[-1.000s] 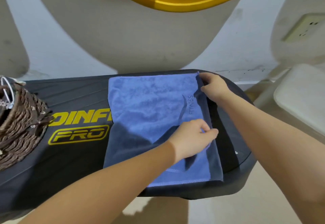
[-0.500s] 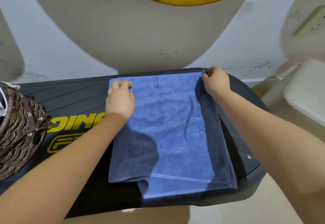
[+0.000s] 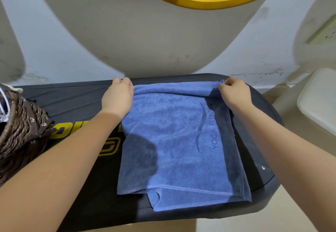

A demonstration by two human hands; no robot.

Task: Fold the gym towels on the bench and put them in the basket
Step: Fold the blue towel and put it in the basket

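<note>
A blue gym towel (image 3: 174,140) with "YOGA FITNESS" stitched on it lies folded on the black padded bench (image 3: 72,100). My left hand (image 3: 118,97) grips the towel's far left corner. My right hand (image 3: 234,93) pinches the far right corner. The far edge is lifted slightly and curls toward me between both hands. A brown woven basket (image 3: 20,133) stands at the bench's left end, partly cut off by the frame.
A grey wall rises right behind the bench. A white cushioned seat (image 3: 320,97) sits to the right, lower than the bench. Yellow lettering on the bench shows beside the towel's left edge. A yellow rim hangs at the top of view.
My left hand went from the towel's near right part to its far left corner and took hold. The far edge now lifts between both hands.
</note>
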